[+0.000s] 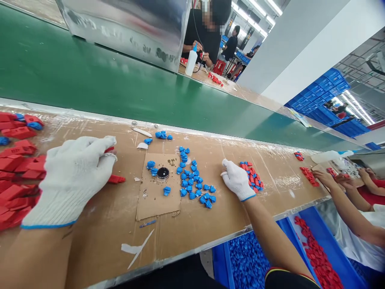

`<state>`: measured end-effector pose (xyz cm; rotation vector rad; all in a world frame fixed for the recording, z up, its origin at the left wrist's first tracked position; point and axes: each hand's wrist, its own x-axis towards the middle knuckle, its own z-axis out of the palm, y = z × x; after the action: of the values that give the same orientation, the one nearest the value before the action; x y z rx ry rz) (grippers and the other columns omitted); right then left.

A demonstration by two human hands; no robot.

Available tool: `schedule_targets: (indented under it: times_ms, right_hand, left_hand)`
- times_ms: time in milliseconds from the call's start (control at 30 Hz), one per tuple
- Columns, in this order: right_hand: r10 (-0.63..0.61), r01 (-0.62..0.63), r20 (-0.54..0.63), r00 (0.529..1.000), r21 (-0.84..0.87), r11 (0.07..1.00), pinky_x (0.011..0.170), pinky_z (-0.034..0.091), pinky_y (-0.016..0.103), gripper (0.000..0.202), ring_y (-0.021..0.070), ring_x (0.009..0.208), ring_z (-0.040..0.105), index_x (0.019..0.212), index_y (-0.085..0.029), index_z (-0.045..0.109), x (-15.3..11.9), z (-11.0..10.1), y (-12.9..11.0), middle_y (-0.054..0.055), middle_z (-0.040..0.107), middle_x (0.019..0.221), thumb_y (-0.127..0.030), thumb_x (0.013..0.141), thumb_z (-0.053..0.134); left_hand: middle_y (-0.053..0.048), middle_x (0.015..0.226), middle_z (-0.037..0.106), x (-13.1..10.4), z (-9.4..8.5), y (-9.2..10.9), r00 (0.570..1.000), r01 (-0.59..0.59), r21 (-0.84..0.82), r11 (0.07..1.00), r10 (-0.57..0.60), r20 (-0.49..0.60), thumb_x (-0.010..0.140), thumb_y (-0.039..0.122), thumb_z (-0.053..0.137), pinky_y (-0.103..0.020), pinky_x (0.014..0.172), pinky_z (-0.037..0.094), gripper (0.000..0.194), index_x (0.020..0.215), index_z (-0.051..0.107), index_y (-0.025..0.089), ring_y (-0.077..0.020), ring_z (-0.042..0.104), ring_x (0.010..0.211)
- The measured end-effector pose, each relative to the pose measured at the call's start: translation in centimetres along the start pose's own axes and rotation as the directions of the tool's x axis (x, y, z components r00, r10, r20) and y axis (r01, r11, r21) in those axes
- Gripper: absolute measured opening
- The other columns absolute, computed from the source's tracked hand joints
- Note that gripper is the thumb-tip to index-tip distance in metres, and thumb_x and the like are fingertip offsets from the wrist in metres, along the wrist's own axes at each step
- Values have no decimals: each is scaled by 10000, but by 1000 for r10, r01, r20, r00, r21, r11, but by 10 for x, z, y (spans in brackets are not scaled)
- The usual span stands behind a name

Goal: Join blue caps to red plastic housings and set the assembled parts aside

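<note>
My left hand (80,172), in a white knit glove, is closed with thumb and forefinger pinching a red plastic piece (110,149), mostly hidden by the fingers. Another red piece (116,179) lies just below them, beside a heap of red pieces (18,164). My right hand (237,180), also gloved, has its fingers curled together; whatever they hold, if anything, is hidden. Next to it sit rows of red pieces with blue parts (254,176). Between my hands, loose blue fist-shaped pieces (189,180) are scattered near a small round dish of dark liquid (163,173) on a cardboard sheet (158,204).
A green conveyor belt (126,92) runs behind the cardboard-covered bench (102,241), with a metal housing (129,32) over it. Blue bins (221,261) of blue and red pieces stand below the front edge. Co-workers' hands (326,178) work at the right; another person sits opposite.
</note>
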<state>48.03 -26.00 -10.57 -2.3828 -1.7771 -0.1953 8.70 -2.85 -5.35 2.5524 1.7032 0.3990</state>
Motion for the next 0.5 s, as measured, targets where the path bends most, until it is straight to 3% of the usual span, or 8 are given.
schedule_targets:
  times_ms: [133, 233, 300, 367, 500]
  right_hand:
    - [28, -29, -65, 998, -11, 1000, 922, 468, 431, 102, 299, 943, 592, 962, -240, 647, -7, -28, 37, 103, 687, 949, -226, 872, 600]
    - [90, -89, -178, 980, 13, 996, 953, 427, 511, 172, 323, 983, 539, 1000, -234, 596, -16, -39, 39, 119, 620, 968, -204, 956, 433]
    - [51, -41, -155, 987, 65, 997, 940, 443, 505, 222, 317, 994, 547, 1019, -237, 583, -21, -39, 22, 113, 607, 975, -181, 964, 375]
    - [-79, 82, -27, 997, 143, 986, 880, 482, 430, 142, 277, 947, 584, 972, -253, 583, -22, -35, -5, 76, 626, 947, -199, 942, 455]
    - [-313, 251, 198, 929, 284, 925, 745, 472, 302, 112, 188, 815, 615, 880, -264, 571, -13, -29, -50, -12, 657, 867, -160, 864, 608]
  left_hand:
    - [-138, 1327, 776, -1, 4, -9, 994, 29, -112, 993, -40, -98, 942, 334, 427, -465, 1108, 505, 473, 1297, 713, 208, -340, 673, 1276]
    - [-125, 1289, 778, -2, 4, -10, 991, 52, -252, 966, -80, -103, 906, 350, 493, -479, 1154, 516, 463, 1275, 722, 192, -330, 689, 1247]
    - [-109, 1245, 786, -4, 2, -7, 988, 77, -381, 922, -120, -92, 894, 359, 546, -460, 1143, 539, 408, 1204, 741, 177, -298, 721, 1158]
    - [-83, 1153, 800, -6, 0, 0, 975, 113, -530, 840, -198, -106, 877, 338, 595, -423, 1078, 573, 324, 1104, 755, 172, -245, 740, 1009]
    - [-60, 976, 798, -9, -2, 16, 929, 180, -813, 554, -368, -45, 796, 258, 697, -331, 834, 595, 229, 989, 736, 143, -180, 714, 806]
